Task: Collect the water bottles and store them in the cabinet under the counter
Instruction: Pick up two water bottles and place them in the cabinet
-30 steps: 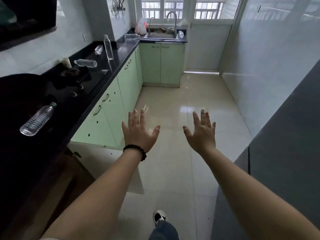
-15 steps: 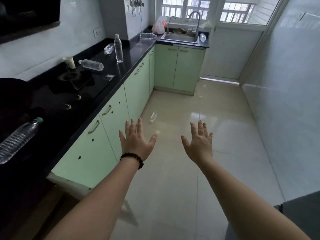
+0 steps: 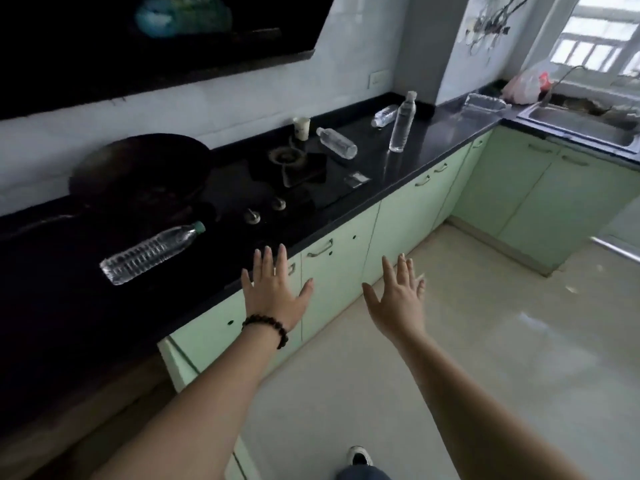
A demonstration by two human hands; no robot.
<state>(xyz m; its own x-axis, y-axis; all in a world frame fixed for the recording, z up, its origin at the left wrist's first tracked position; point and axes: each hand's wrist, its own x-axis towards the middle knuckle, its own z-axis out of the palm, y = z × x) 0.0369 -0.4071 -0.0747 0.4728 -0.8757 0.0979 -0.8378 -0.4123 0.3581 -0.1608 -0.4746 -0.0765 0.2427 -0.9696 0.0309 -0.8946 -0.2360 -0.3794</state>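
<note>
Several clear water bottles are on the black counter (image 3: 426, 147). The nearest bottle (image 3: 149, 252), with a green cap, lies on its side at the left. Another bottle (image 3: 336, 143) lies beside the stove, a tall one (image 3: 402, 123) stands upright, and a small one (image 3: 384, 116) lies behind it. Pale green cabinet doors (image 3: 337, 275) with handles run under the counter. My left hand (image 3: 273, 292), with a bead bracelet at the wrist, is spread open over the counter's front edge. My right hand (image 3: 398, 299) is open in front of the cabinets. Neither hand touches a bottle.
A gas stove (image 3: 294, 168) with knobs and a dark wok (image 3: 138, 168) sit on the counter, a paper cup (image 3: 300, 127) behind them. A range hood (image 3: 156, 39) hangs above. A sink (image 3: 581, 128) and a plastic bag (image 3: 523, 86) are at the far right. One cabinet door (image 3: 180, 362) near me stands ajar.
The view has swung left toward the counter and moved closer. The green-capped bottle now lies just left of my left hand. Both hands stay open and empty.
</note>
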